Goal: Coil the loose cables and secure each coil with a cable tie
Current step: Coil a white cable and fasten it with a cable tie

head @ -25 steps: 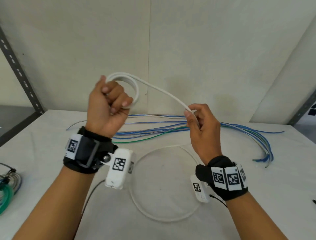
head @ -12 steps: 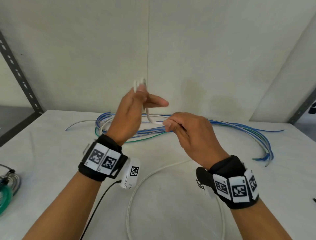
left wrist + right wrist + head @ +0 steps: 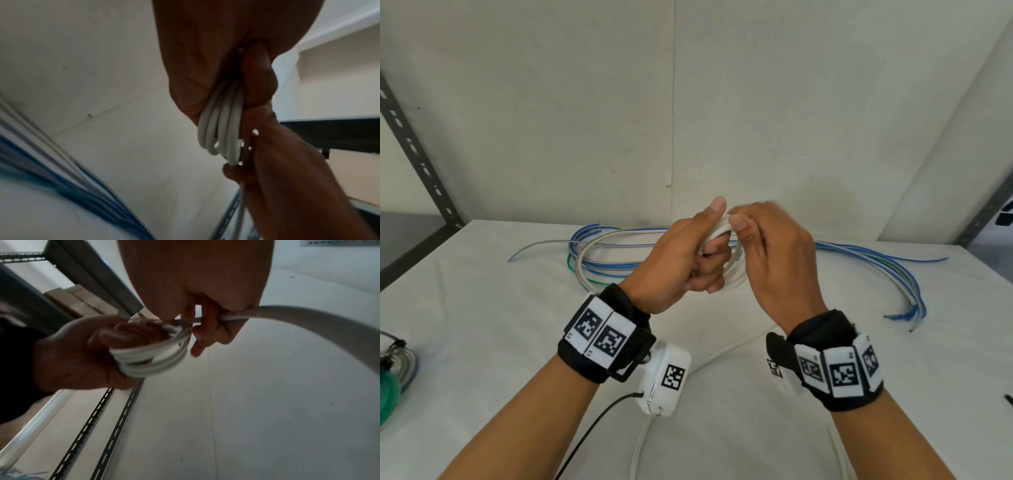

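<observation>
My left hand (image 3: 688, 263) grips a small coil of white cable (image 3: 732, 277) held up above the table; several loops show under its fingers in the left wrist view as the white coil (image 3: 222, 129) and in the right wrist view as the white coil (image 3: 152, 358). My right hand (image 3: 767, 260) meets it from the right and pinches the running strand of the same cable (image 3: 287, 313) against the coil. The loose tail of the white cable (image 3: 719, 356) drops to the table between my wrists and runs toward me.
A loose bundle of blue, grey and green cables (image 3: 613, 253) lies along the back of the white table (image 3: 482, 325) and trails right to its ends (image 3: 907, 308). A coiled green and grey cable (image 3: 390, 387) sits at the left edge. Slotted shelf uprights (image 3: 414, 147) stand at both sides.
My hands have come together: the right hand brought its strand of white cable up to the coil in the left hand, which turned and lowered. The tail on the table shortened.
</observation>
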A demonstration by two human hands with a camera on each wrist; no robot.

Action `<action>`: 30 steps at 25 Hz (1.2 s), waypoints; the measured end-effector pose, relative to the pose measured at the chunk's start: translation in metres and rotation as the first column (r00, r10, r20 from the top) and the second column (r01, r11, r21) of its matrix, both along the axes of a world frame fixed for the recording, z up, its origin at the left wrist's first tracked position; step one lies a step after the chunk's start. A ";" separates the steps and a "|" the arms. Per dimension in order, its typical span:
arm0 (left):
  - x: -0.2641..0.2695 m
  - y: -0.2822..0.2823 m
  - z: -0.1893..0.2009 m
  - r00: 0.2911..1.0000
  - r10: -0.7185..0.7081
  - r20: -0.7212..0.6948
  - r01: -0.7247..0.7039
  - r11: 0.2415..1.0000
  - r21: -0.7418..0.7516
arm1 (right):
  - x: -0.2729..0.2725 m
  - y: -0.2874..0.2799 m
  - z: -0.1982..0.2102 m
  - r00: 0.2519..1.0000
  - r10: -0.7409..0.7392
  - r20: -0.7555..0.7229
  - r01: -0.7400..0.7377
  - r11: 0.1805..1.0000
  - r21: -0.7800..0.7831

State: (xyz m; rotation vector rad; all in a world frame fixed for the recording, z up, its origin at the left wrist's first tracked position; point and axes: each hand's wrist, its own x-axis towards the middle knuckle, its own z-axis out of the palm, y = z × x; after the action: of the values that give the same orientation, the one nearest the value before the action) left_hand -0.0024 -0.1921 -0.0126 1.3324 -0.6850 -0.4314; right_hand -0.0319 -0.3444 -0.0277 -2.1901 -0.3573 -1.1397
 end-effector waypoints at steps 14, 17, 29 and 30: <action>-0.002 -0.011 -0.002 0.983 0.082 -0.164 -0.090 0.995 -0.038 | 0.009 0.010 -0.016 0.992 -0.090 -0.092 0.098 0.992 0.078; 0.016 0.009 0.009 0.953 0.086 -0.289 -0.166 0.950 -0.265 | 0.015 0.001 -0.019 0.996 0.021 -0.090 -0.011 0.993 0.114; 0.050 0.060 0.024 0.863 0.403 -0.306 -0.506 0.683 -0.527 | 0.009 -0.008 -0.013 0.971 -0.056 -0.231 0.006 0.978 -0.210; 0.048 0.053 0.023 0.862 0.444 -0.244 -0.505 0.720 -0.475 | 0.007 -0.006 -0.011 0.967 -0.038 -0.253 -0.020 0.975 -0.223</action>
State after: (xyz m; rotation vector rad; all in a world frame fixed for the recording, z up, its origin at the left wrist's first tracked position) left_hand 0.0451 -0.1391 0.0103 0.8947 -0.3010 0.1090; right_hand -0.0252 -0.3506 -0.0388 -2.5035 -0.3779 -0.8384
